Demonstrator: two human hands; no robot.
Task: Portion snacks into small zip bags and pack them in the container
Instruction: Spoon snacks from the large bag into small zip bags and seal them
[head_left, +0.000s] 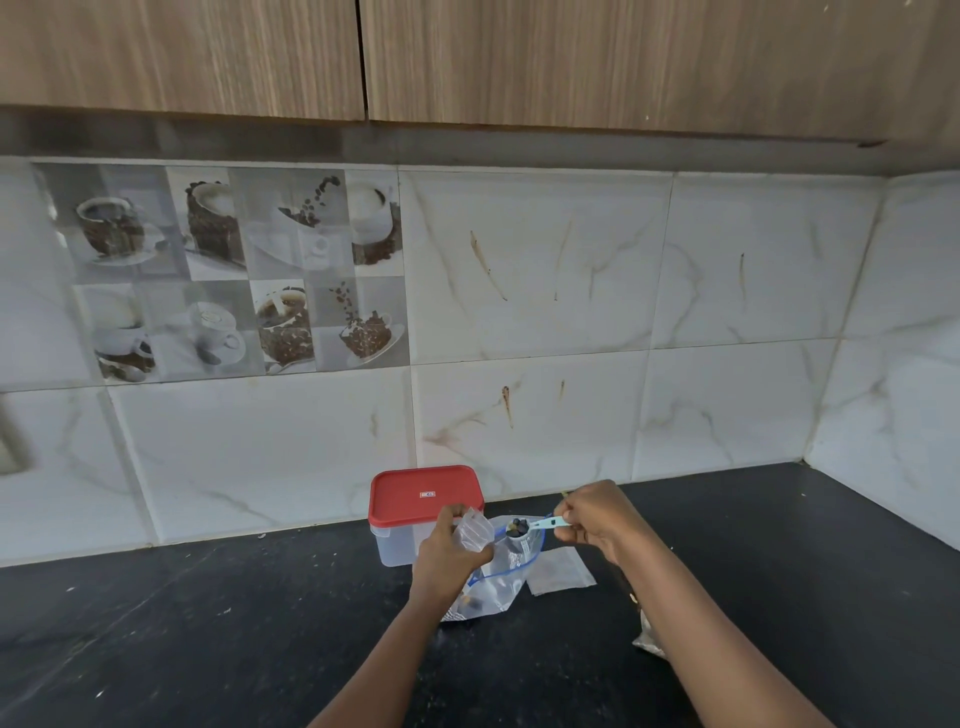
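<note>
Scoop of snacks over the bags, dark countertop (208, 623).
Left hand (447, 561) curls round a small zip bag (475, 532), held upright. Right hand (592, 519) pinches the handle of a teal measuring spoon (540, 525) carrying dark snack pieces (516, 526), above a larger blue-sealed zip bag (504, 582) that lies on the counter with some pieces inside. Just behind stands a clear container (395, 551), its red lid (426, 493) on. Another small bag (558, 571) lies flat to the right.

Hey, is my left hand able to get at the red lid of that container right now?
Probably not yet. The left hand is just in front of the container with nothing blocking the red lid, but its fingers are gripping a small zip bag.
</note>
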